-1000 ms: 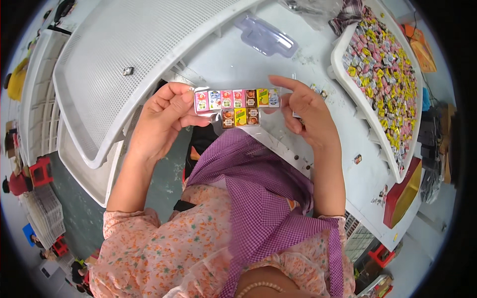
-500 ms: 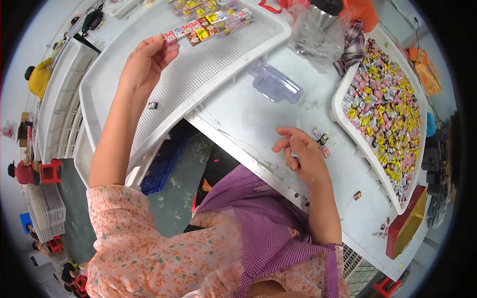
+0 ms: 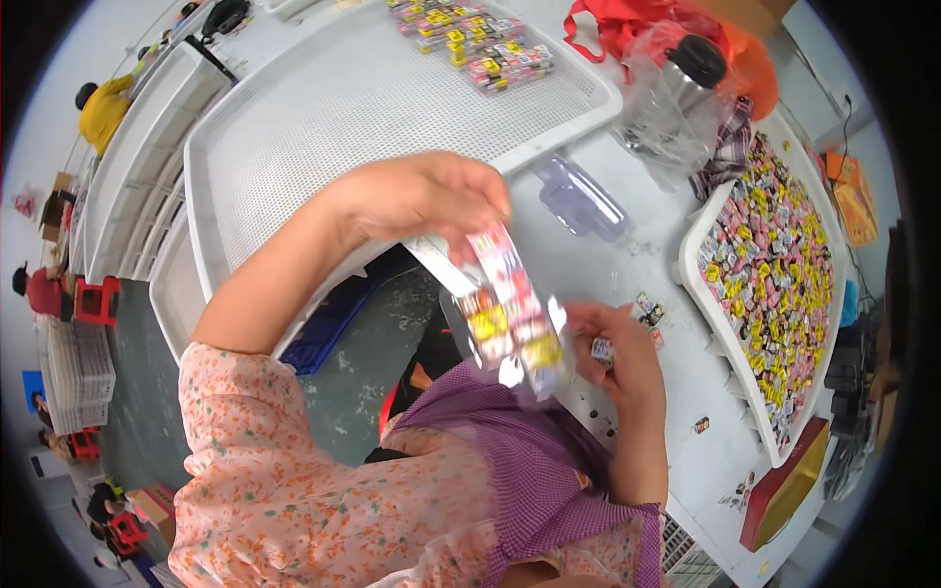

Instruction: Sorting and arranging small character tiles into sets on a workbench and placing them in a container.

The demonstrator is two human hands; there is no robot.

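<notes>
My left hand (image 3: 431, 201) grips one end of a clear plastic blister pack (image 3: 512, 304), tilted downward over my lap and the table edge. Rows of small pink, yellow, white and brown squares fill it; motion blurs it somewhat. Close to the pack's right side is my right hand (image 3: 627, 358), fingers curled, with a small wrapped piece (image 3: 602, 350) in them. Whether its fingertips touch the pack, I cannot tell. Beyond them, an unfilled clear plastic blister shell (image 3: 581, 199) lies on the white table. A few loose pieces (image 3: 649, 310) rest beside my right hand.
A white perforated tray (image 3: 323, 122) at the far left bears several filled packs (image 3: 510, 67). At right, another white tray (image 3: 689, 257) holds a heap of small wrapped pieces. A flask (image 3: 694, 69) in a plastic bag stands behind. A red and gold box lid (image 3: 784, 490) sits near right.
My left hand has come from the far tray toward me, bringing a filled pack with it. My right hand has moved slightly down, close to the pack. The view has shifted a little.
</notes>
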